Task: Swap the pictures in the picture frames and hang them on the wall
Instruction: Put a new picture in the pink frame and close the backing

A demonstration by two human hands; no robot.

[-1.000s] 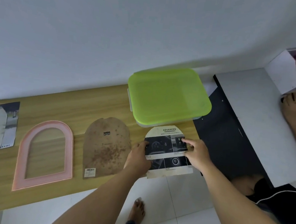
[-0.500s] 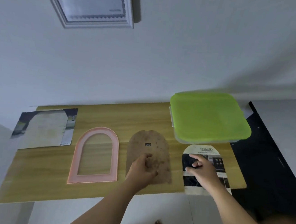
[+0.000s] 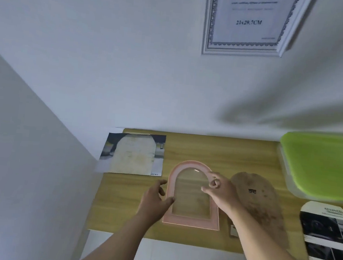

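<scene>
The left hand (image 3: 155, 199) rested, fingers spread, beside the pink arched frame (image 3: 191, 221) on its left; the right hand (image 3: 222, 190) seemingly pinched its upper right rim.

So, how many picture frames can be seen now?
2: a pink frame flat on the table, and a white frame on the wall above it.
</scene>
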